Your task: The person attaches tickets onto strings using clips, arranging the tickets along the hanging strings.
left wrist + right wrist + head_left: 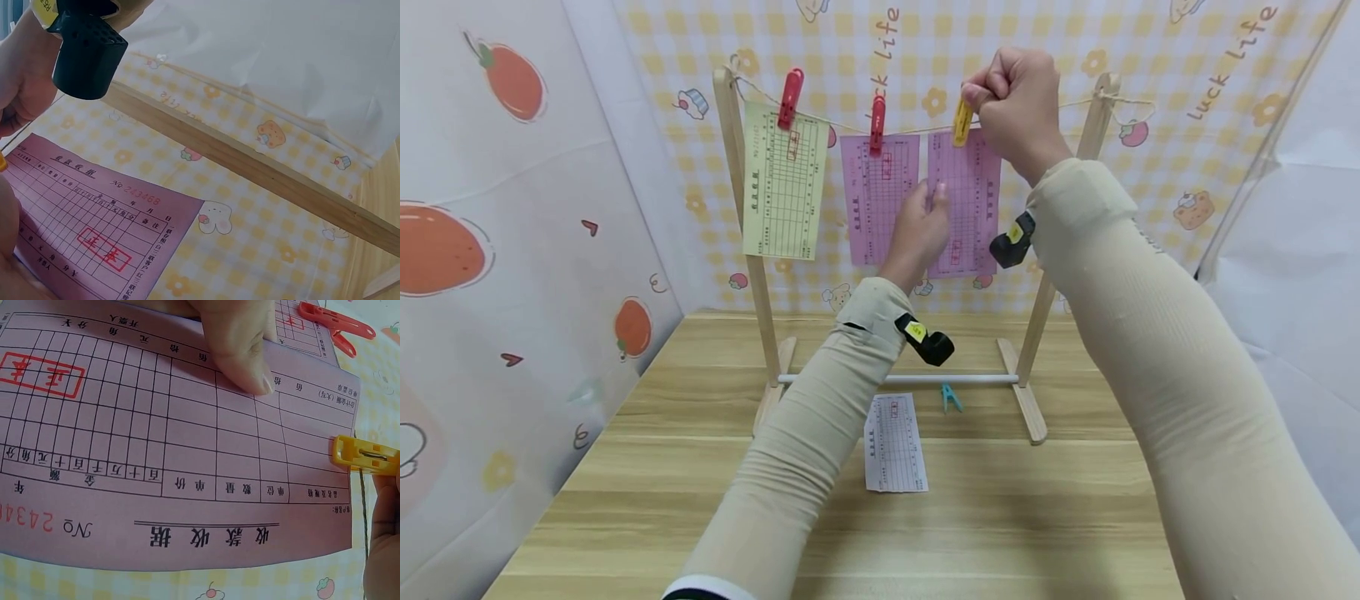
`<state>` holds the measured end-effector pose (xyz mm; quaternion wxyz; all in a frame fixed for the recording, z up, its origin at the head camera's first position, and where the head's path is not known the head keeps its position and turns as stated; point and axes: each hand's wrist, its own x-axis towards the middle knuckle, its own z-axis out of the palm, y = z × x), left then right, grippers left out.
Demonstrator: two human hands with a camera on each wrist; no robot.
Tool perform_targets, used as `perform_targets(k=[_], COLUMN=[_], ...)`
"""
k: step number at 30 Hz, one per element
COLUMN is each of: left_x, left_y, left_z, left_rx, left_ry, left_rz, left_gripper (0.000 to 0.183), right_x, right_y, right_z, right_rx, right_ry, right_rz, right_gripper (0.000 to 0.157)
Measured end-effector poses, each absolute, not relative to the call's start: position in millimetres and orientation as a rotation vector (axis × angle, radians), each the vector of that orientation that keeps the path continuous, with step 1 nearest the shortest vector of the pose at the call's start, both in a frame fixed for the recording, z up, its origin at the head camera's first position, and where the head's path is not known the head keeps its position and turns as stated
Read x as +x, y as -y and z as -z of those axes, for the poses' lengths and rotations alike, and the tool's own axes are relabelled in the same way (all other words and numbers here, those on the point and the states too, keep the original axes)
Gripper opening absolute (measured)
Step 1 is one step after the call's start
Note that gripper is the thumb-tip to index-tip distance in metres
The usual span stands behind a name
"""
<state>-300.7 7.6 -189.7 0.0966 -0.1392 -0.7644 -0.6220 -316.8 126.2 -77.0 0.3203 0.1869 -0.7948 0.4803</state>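
My right hand [1018, 112] pinches a yellow clothespin [962, 123] at the top edge of a pink receipt [973, 217], up at the string [1075, 102]. Lower down, my left hand [917, 229] holds that receipt's left side, its thumb [240, 362] lying on the printed face in the right wrist view. There the clothespin [359, 454] sits over the paper's edge beside the string. Another pink receipt [861, 200] hangs to the left under a red clothespin [877, 125], partly behind my left hand. Further left, a yellow receipt [784, 192] hangs from a second red clothespin [790, 98].
A wooden rack carries the string between its left post [748, 225] and right post [1037, 325], with a white rod [977, 379] across the bottom. On the wooden table [1015, 517] lie a white receipt [898, 450] and a blue clothespin [951, 397]. Patterned cloth hangs behind.
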Motion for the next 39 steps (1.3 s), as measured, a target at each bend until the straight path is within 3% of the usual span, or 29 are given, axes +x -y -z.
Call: perform_targets(k=[29, 39], left_x=[-304.3, -304.0], left_y=[-3.9, -3.8], left_z=[196.0, 198.1], left_rx=[-0.406, -0.431], left_ry=[2.292, 2.271], left_rz=[1.82, 1.787], left_gripper=[0.037, 0.031], right_x=[-313.7, -313.6], right_y=[-127.5, -127.7], right_z=[79.5, 80.4], right_rx=[0.507, 0.526], right_ry=[2.187, 2.189], right_rz=[-1.236, -1.233], right_gripper=[0.04, 0.041])
